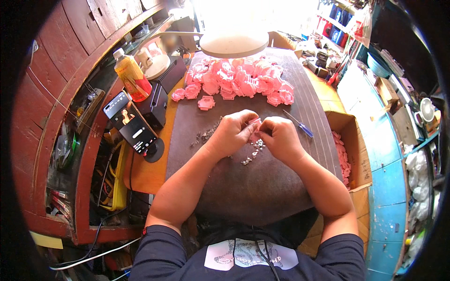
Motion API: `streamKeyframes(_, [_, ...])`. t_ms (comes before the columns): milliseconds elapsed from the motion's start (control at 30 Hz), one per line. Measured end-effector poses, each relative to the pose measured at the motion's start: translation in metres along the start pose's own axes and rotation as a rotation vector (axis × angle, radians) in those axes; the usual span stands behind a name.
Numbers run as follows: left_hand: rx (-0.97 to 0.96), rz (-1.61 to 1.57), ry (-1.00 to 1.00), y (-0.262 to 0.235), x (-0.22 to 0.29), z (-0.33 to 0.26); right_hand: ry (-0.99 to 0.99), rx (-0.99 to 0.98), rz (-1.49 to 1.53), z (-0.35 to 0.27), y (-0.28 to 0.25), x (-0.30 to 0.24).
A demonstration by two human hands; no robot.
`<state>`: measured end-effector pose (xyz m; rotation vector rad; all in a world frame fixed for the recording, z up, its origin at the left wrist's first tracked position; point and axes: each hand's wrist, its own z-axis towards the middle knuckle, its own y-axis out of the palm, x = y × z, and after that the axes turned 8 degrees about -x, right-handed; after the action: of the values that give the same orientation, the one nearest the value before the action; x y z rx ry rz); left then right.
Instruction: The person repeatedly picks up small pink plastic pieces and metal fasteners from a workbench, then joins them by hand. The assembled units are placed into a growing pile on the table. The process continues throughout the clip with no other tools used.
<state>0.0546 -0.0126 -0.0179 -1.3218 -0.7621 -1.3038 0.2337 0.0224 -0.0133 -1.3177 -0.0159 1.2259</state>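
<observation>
You have one small pink piece [255, 133] between your two hands, near the middle of the tabletop [234, 192]; your left grip [236, 130] pinches it between thumb and fingers from the nine o'clock side; your right grip [282, 136] is curled in from three o'clock, its fingertips at the piece, but you cannot tell from here whether they press on the piece or on something hidden behind the knuckles.

Judging by its look, the piece should be very light, thin and fairly stiff, perhaps plastic, with a smooth face that could slide a little; its narrow parts may bend or snap under a hard squeeze, so hold it by the outer edges, close to its solid middle.

Take that piece as your clock's centre; at six o'clock lies one loose scatter of shiny metal bits [255, 152], at nine one scatter of darker metal bits [205, 136], both too small to count; at about three lies one screwdriver [305, 129] with a blue handle; at ten sits one separate pink piece [206, 102]; around twelve spreads one heap of pink pieces [239, 79], too overlapped to count.

Farther out, one carton [360, 157] stands toward four o'clock, holding more pink pieces [341, 157] past counting; one phone [131, 124] leans at nine, one bottle [132, 77] stands at ten, and one lamp [234, 44] hangs just before twelve.
</observation>
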Motion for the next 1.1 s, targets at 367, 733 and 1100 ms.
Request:
streamKeyframes(367, [0.125,-0.165,-0.062,-0.010,0.010,0.001,-0.335,0.082,-0.060,0.001,-0.004,-0.003])
streamKeyframes(733, [0.066,-0.337,0.083,-0.004,0.008,0.001,0.125,-0.107,0.888,0.010,-0.010,0.010])
streamKeyframes(1100, [0.139,0.303,0.326,-0.006,0.000,0.003,0.303,-0.291,1.244,0.010,-0.009,0.019])
